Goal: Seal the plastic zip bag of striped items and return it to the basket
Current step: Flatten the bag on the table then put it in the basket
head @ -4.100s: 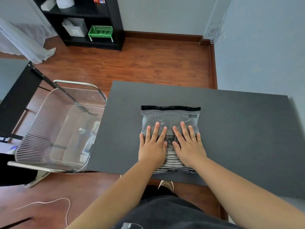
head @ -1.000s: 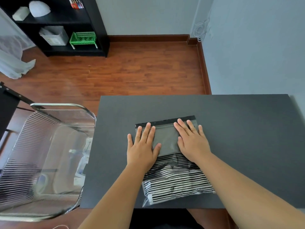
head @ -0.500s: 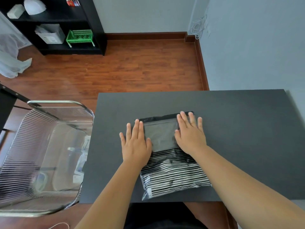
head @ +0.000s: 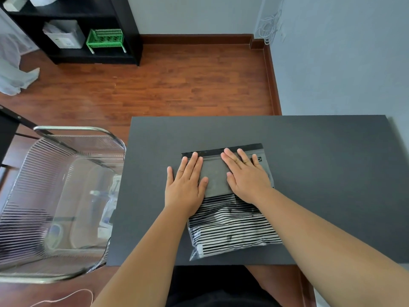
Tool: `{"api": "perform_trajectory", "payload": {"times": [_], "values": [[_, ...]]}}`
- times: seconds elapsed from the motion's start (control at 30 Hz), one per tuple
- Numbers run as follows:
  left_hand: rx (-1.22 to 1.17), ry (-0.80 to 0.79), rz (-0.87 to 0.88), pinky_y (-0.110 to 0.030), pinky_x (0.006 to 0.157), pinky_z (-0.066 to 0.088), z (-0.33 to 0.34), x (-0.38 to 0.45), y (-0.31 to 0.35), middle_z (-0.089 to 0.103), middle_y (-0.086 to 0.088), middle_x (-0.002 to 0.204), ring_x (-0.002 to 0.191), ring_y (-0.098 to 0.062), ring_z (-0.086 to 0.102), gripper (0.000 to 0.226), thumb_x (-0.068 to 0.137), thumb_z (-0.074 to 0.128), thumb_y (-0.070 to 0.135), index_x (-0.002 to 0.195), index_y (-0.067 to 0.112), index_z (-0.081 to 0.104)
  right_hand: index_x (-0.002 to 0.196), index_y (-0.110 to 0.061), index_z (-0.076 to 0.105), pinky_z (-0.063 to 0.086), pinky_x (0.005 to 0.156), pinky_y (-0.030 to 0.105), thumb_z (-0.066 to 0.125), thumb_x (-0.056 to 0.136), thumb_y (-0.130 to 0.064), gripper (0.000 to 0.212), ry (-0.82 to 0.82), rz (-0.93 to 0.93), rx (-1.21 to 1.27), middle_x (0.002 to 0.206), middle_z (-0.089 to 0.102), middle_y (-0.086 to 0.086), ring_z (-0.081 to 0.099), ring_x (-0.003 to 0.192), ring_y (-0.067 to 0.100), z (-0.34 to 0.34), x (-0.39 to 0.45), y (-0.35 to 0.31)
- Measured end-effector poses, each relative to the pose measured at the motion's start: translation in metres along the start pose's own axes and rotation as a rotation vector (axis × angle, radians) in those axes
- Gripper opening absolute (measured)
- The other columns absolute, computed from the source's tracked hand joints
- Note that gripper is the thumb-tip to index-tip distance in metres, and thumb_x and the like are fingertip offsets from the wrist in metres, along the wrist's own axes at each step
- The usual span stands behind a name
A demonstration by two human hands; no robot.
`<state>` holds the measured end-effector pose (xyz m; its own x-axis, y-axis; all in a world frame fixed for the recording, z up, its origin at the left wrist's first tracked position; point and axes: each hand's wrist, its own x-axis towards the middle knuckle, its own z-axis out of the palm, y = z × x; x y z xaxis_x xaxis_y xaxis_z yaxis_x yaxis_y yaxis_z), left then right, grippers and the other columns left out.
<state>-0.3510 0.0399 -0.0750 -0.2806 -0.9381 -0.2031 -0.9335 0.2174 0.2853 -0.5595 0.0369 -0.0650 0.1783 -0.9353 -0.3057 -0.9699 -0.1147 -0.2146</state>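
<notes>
A clear plastic zip bag (head: pixel 215 180) with a black zip strip along its far edge lies flat on the dark table (head: pixel 321 165). Black-and-white striped items (head: pixel 230 227) fill its near half. My left hand (head: pixel 187 183) lies flat, fingers together, on the bag's left side, fingertips at the zip strip. My right hand (head: pixel 245 176) lies flat on the bag's right side, fingertips on the strip. Neither hand grips anything. The clear ribbed basket (head: pixel 28 218) stands left of the table, apart from the bag.
Several pale packets lie in the basket's bottom. A black shelf (head: pixel 124 25) with a green crate (head: pixel 105 38) stands at the back left on the wooden floor. A wall runs along the table's right side. A thin cable lies on the floor near left.
Since four seconds ago both hands slid from the striped items up the bag to the zip strip. In the last half second my left hand moved back onto the bag's left side.
</notes>
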Motion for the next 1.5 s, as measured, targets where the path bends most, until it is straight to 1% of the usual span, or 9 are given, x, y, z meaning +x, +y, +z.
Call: {"api": "perform_trajectory", "payload": {"times": [0.4,0.63,0.73,0.83,1.0,1.2,1.27,1.33,1.5], "values": [[0.003,-0.042,-0.055,-0.045,0.119,-0.007,-0.005,-0.010,-0.018,-0.020,0.017,0.160,0.149,-0.012,-0.016,0.065,0.096,0.005,0.060,0.154,0.032,-0.011,0.152,-0.033,-0.008,-0.005,0.117,0.047,0.010,0.092,-0.065,0.071,0.040,0.276,0.011,0.160,-0.017,-0.018,-0.011,0.149,0.015,0.003,-0.023,0.055],[-0.047,-0.154,-0.100,-0.048,0.118,-0.003,-0.016,-0.028,-0.024,-0.015,0.006,0.163,0.150,-0.020,-0.014,0.072,0.097,0.016,0.060,0.156,0.022,-0.003,0.154,-0.025,-0.008,-0.009,0.117,0.046,0.032,0.100,-0.044,0.070,0.079,0.371,0.338,0.162,-0.020,-0.006,-0.013,0.149,0.020,-0.003,-0.046,0.059],[-0.201,-0.042,-0.155,-0.046,0.119,0.010,-0.019,-0.032,0.000,0.010,0.004,0.165,0.151,-0.025,0.006,0.066,0.100,0.028,0.054,0.155,0.022,0.015,0.153,-0.032,0.005,0.003,0.120,0.050,0.043,0.098,-0.030,0.068,0.288,0.566,0.739,0.163,0.007,-0.010,0.001,0.150,0.025,-0.002,-0.069,0.043],[-0.478,0.155,-0.318,-0.044,0.106,0.034,-0.021,-0.041,0.018,0.042,-0.001,0.147,0.129,-0.025,0.038,0.074,0.095,0.052,0.043,0.154,0.025,0.012,0.143,-0.036,0.038,0.034,0.111,0.032,0.047,0.091,-0.017,0.055,0.407,0.608,0.944,0.129,0.051,-0.027,0.049,0.121,0.008,-0.007,-0.092,0.030],[-0.817,0.071,-0.633,-0.037,0.098,0.046,-0.031,-0.039,0.018,0.045,-0.005,0.140,0.119,-0.022,0.052,0.086,0.084,0.069,0.038,0.152,0.024,0.018,0.125,-0.031,0.051,0.037,0.089,0.024,0.058,0.086,-0.012,0.044,0.384,0.537,0.869,0.124,0.044,-0.011,0.049,0.110,0.006,-0.003,-0.118,0.022],[-1.048,-0.216,-0.677,-0.027,0.066,0.048,-0.041,-0.043,-0.004,0.064,-0.004,0.104,0.085,-0.014,0.061,0.057,0.085,0.073,0.030,0.135,0.017,0.048,0.097,-0.031,0.055,0.039,0.072,0.017,0.066,0.081,-0.007,0.032,0.255,0.451,0.796,0.114,0.037,-0.003,0.055,0.092,0.013,0.010,-0.135,0.016],[-1.098,-0.238,-0.622,-0.031,0.074,0.053,-0.038,-0.051,-0.004,0.066,-0.005,0.107,0.093,-0.018,0.064,0.046,0.086,0.073,0.022,0.128,0.014,0.053,0.100,-0.034,0.053,0.038,0.063,0.010,0.068,0.079,-0.006,0.037,0.267,0.464,0.826,0.115,0.035,-0.005,0.054,0.080,0.005,0.011,-0.132,0.010],[-1.146,-0.160,-0.575,-0.039,0.089,0.056,-0.036,-0.061,-0.005,0.072,-0.010,0.106,0.098,-0.025,0.069,0.032,0.088,0.071,0.014,0.118,0.010,0.063,0.104,-0.034,0.051,0.037,0.057,0.010,0.068,0.079,-0.007,0.041,0.306,0.570,0.927,0.117,0.035,-0.005,0.050,0.070,0.002,0.009,-0.124,0.001],[-1.219,0.115,-0.541,-0.025,0.074,0.056,-0.056,-0.083,-0.025,0.077,-0.003,0.086,0.090,-0.023,0.071,0.018,0.091,0.066,0.010,0.087,0.023,0.077,0.114,-0.027,0.043,0.051,0.071,0.032,0.073,0.077,-0.001,0.055,0.295,0.759,1.385,0.122,0.052,0.005,0.057,0.088,0.013,-0.006,-0.102,-0.018]]}}
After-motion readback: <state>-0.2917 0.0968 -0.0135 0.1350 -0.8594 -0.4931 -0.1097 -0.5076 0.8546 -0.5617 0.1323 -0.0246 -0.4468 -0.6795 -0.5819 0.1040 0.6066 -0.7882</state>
